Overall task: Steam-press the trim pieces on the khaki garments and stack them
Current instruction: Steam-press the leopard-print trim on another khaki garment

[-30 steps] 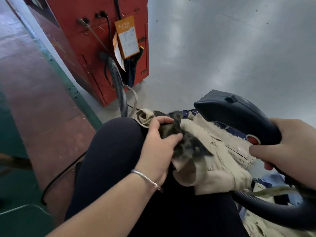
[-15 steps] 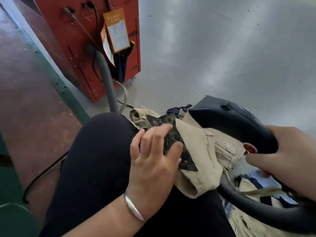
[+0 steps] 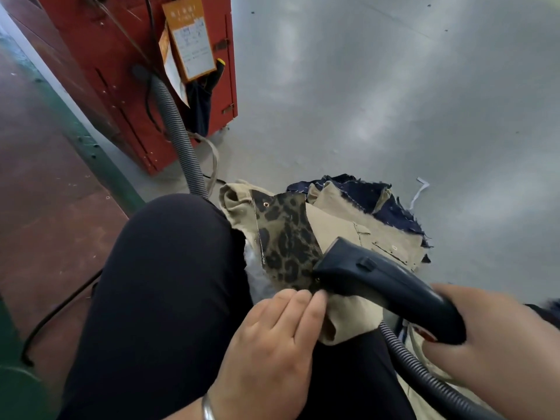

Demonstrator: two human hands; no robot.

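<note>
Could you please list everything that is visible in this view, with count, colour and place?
leopard trim piece: one, brown and black, spread flat on the khaki garment over the lap
khaki garment: one on the lap, tan; more khaki cloth at the lower right edge
navy cloth: a pile, dark blue, on the floor behind the garment
steamer: one, dark blue, nose on the trim's near right edge
steamer hose: one, black, ribbed, running to the lower right
grey hose: one, beside the red cabinet
red cabinet: one, upper left
orange card: one, hanging on the cabinet
left hand: fingers straight, pressing the trim's near end
right hand: gripping the steamer handle
</note>
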